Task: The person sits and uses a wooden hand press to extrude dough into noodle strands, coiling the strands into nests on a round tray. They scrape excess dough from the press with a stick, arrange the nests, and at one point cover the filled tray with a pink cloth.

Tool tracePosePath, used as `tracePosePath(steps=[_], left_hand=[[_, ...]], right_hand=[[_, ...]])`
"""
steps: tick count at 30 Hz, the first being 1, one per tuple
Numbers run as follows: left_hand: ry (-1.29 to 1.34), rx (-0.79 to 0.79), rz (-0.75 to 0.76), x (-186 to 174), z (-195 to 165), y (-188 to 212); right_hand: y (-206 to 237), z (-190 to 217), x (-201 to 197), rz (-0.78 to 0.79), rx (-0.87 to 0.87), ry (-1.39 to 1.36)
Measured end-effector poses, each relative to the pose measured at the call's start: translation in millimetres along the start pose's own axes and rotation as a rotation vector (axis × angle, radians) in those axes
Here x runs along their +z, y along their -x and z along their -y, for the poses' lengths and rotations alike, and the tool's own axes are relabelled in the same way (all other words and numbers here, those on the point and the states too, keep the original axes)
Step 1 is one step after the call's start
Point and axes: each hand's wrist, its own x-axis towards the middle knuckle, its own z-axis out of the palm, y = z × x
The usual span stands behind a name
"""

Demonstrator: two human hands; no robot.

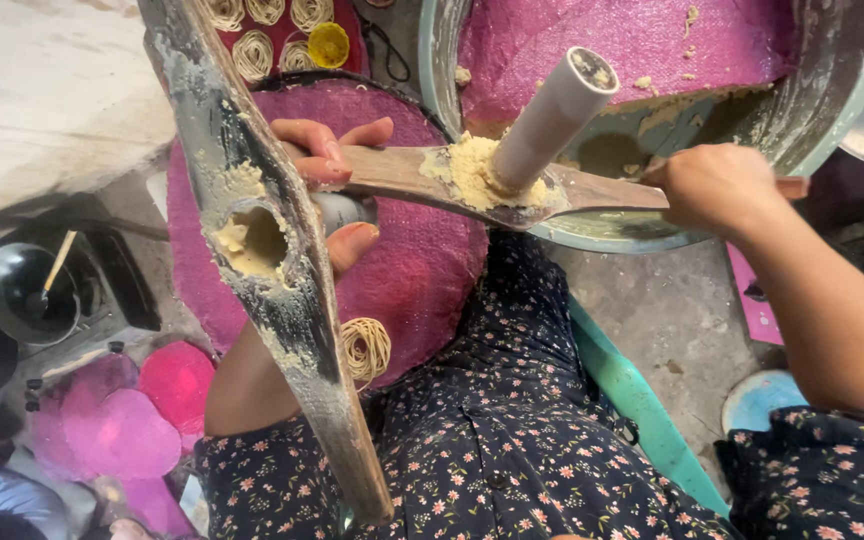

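Rough grey concrete floor (667, 310) with stains – pretty dim down there. A dark pot (17, 290) sits at the left, pink round mats (142, 410) piled nearby, daylight from above.

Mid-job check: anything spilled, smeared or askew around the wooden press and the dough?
Mostly smears. Dough is heaped on the wooden lever around the pale plunger, which stands tilted. Dried dough cakes the other wooden arm round its cylinder hole. Crumbs dot the pink mat in the basin.
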Motion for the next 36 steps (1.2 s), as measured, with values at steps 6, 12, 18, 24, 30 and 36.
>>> tracePosePath(steps=[6,12,18,24,30,36], left_hand=[[-0.084,0.107,-0.011,-7.3,-4.1,-3.4],[-0.078,0.133,0.027,-4.5,1.6,-2.8],[-0.068,0.143,0.048,6.4,5.6,-4.9],[-0.035,0.095,0.07,10.4,0.0,-2.5],[-0.056,0.114,0.052,4.5,-4.0,2.1],[-0.045,0.116,0.07,6.1,-1.8,0.4]], right_hand=[[-9.2,-10.5,7.1,-0.241,0.132,-0.004],[-29.2,12.6,20.1,-0.323,-0.124,-0.177],[-57.7,44.1,27.0,-0.189,-0.188,-0.236],[-43.1,25.1,25.9,-0.188,-0.306,-0.265],[-2.3,-19.3,2.4,-0.144,-0.218,-0.266],[-9.2,-6.3,-3.1,-0.008,-0.055,0.098]])
